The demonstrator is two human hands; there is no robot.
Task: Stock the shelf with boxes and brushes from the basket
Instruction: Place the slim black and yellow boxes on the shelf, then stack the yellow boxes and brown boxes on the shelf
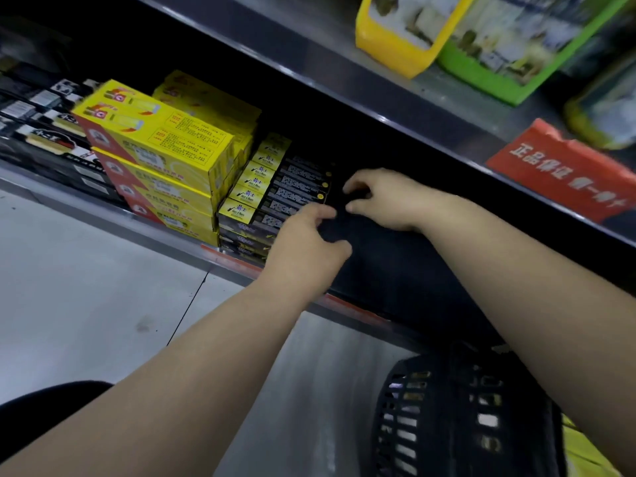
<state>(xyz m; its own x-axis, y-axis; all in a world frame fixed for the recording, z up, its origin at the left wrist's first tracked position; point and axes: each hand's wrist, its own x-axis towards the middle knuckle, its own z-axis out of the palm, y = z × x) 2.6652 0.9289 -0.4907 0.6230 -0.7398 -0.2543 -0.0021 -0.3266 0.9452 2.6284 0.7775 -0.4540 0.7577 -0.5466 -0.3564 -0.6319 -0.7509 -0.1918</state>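
Both hands reach into the lower shelf [172, 232]. My left hand [306, 242] curls thumb and fingers round the near end of a dark box [339, 223] that is hard to make out in the shadow. My right hand [378, 199] pinches the same dark box from the far side. Just left of the hands stands a stack of black-and-yellow boxes [268, 187]. The black plastic basket [447, 407] sits on the floor at the lower right, under my right forearm, with something yellow [585, 452] showing beside it.
Stacked yellow boxes [155, 149] fill the shelf left of the black-and-yellow ones, with black packs [51, 132] further left. The upper shelf carries a yellow container [392, 39], a green one [509, 60] and a red sign [564, 166]. Grey floor [86, 287] lies at the left.
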